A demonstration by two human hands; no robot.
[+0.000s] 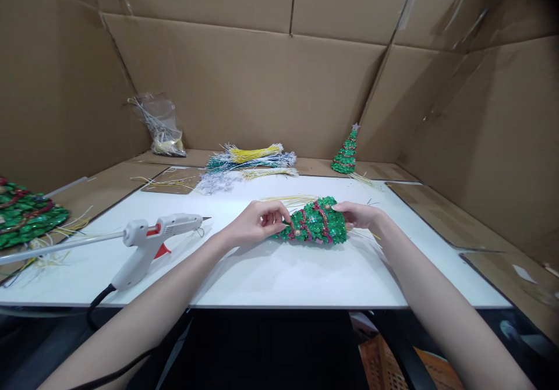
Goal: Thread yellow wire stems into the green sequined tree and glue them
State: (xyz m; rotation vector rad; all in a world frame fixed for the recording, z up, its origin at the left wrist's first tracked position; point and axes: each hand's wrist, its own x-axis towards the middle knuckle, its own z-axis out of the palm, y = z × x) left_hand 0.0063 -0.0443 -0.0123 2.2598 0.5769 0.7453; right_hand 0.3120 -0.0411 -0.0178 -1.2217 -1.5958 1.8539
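Observation:
A small green Christmas tree (331, 227) with dark red garland and gold beads lies on its side over the white board, its narrow top pointing left. At the wide base, my right hand (356, 214) grips it, thumb on the near top edge and the other fingers partly hidden behind. My left hand (262, 222) is pinched closed at the narrow top, where the garland runs. What sits between those fingertips is too small to make out. Just behind the tree lie thin yellow wires (290, 198).
A white glue gun (151, 238) with a red trigger rests at the left, its cord hanging over the edge. Wire bundles (253, 156), silver stars (218, 182), a plastic bag (162, 125) and a finished tree (345, 156) stand behind. Another tree (30, 212) lies far left. Cardboard walls (244, 81) surround the board.

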